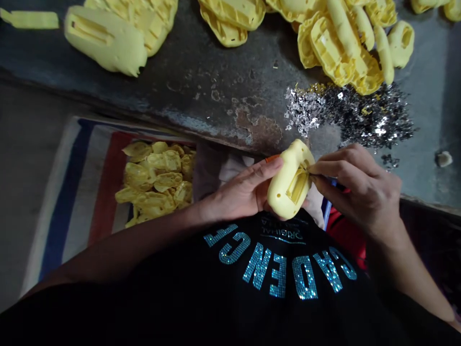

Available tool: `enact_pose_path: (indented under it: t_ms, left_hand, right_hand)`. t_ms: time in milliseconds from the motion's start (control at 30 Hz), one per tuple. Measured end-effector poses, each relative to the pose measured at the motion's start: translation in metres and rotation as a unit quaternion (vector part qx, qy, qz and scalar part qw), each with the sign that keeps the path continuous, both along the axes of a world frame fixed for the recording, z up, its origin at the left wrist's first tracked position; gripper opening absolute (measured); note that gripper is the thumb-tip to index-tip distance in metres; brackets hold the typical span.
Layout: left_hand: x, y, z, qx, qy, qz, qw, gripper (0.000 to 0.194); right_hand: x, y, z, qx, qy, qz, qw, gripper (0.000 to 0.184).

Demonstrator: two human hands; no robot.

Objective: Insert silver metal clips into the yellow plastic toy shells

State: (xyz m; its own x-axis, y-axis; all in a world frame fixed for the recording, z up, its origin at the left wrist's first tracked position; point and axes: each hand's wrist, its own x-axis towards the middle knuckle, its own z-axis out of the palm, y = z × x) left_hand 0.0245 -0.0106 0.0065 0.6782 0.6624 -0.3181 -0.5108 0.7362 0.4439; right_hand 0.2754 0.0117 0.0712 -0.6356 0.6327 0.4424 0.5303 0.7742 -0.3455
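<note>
Head view: we look down past our own chest at both hands, held over our lap.

Left hand: we have the left hand [241, 190] curved around the yellow moulded piece [284, 197], fingers spread along its side, gripping it.

Right hand: we pinch our right hand's fingertips [317, 175] closed at the slot in that piece; whatever sits between them is too small to tell.

Held thing: the yellow moulded piece sits between our hands, just above the black T-shirt [281, 283] with sparkly studded lettering, its rectangular slot facing up.

Bench: ahead of us lies a worn, rust-patched metal bench top [216, 91], carrying a heap of yellow moulded shells [334, 43] and more yellow pieces at upper left [104, 41].

Scraps: a pile of silver and gold flakes [349, 117] lies on the bench, just beyond our right hand.

Left side: a striped cloth [82, 187] holds a cluster of flatter yellow pieces [154, 182].

Right side: a red cloth [345, 226] shows below our right hand.
</note>
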Motion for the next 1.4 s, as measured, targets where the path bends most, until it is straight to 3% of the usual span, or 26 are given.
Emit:
enact_pose_path:
  t_ms: [500,767,867,967,1067,1167,1267,1400]
  left_hand:
    - [-0.001,-0.001,-0.003,0.014,-0.008,-0.02,1.0,0.077]
    - [-0.003,0.001,-0.001,0.002,-0.023,-0.035,0.999,0.085]
    - [-0.004,0.0,0.001,0.001,-0.025,-0.032,0.999,0.089]
    - [-0.003,-0.002,0.004,0.011,0.012,0.011,1.0,0.087]
    - [-0.003,-0.005,0.006,0.042,0.072,0.069,0.994,0.081]
    - [-0.006,-0.008,0.01,0.088,0.072,0.092,0.989,0.073]
    - [-0.013,-0.011,0.016,0.131,0.069,0.119,0.982,0.067]
    - [-0.032,-0.022,0.018,0.167,0.143,0.158,0.963,0.062]
  right_hand:
    - [-0.004,-0.003,0.002,0.015,-0.034,0.008,0.999,0.032]
    - [-0.007,-0.006,-0.003,-0.015,0.042,-0.007,0.999,0.038]
    - [-0.006,-0.009,-0.006,-0.013,0.079,-0.043,0.996,0.033]
    - [-0.005,-0.007,-0.006,-0.086,0.087,-0.086,0.989,0.024]
    - [-0.005,0.001,-0.004,-0.206,0.092,-0.085,0.97,0.039]
    - [-0.012,0.01,-0.002,-0.264,0.109,-0.083,0.955,0.05]
    - [-0.026,0.015,-0.005,-0.268,0.12,-0.075,0.953,0.051]
    - [-0.048,0.017,-0.014,-0.167,0.152,-0.035,0.973,0.045]
